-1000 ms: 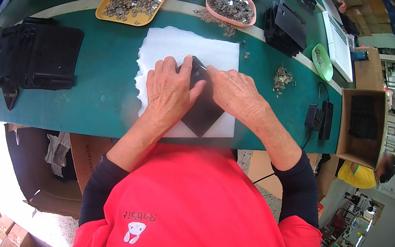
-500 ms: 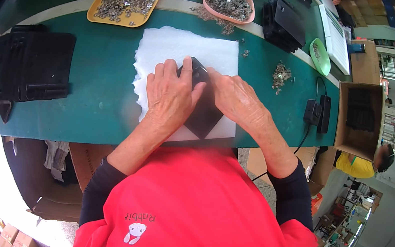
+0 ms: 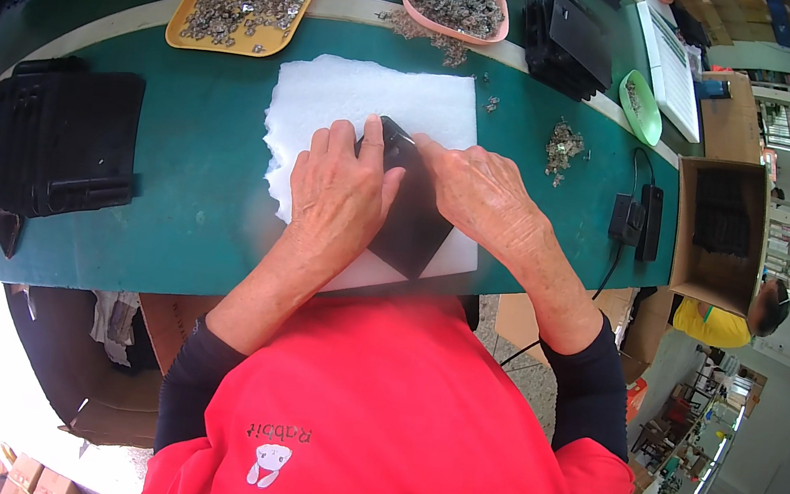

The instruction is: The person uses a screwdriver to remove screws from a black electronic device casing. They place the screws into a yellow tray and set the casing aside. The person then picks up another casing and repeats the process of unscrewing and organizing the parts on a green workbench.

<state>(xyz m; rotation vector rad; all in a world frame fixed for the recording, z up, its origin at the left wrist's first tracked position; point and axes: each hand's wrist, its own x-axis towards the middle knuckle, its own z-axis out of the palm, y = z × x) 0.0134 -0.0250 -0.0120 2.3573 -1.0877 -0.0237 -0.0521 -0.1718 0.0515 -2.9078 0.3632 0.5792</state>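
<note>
A flat black panel (image 3: 416,218) lies slanted on a white foam sheet (image 3: 367,86) in front of me. My left hand (image 3: 338,183) steadies it, with the index finger over its far end and the thumb along its face. The other left fingers lie beside it, over the foam. At the panel's far right edge, my right hand (image 3: 485,197) has its fingers curled and pressed together. Whatever these fingertips may hold is hidden. A small shiny spot shows on the panel's far end, between the hands.
Small metal parts fill a yellow tray (image 3: 176,26) and a pink tray (image 3: 443,30); a loose heap (image 3: 562,149) lies rightward. Black panels are stacked left (image 3: 62,135) and far right (image 3: 567,44). A green bowl (image 3: 643,120), power adapter (image 3: 627,219) and cardboard box (image 3: 686,222) stand right.
The hands and the panel keep nearly the same pose. The whole view has shifted slightly, and the panel's near end appears slightly farther right.
</note>
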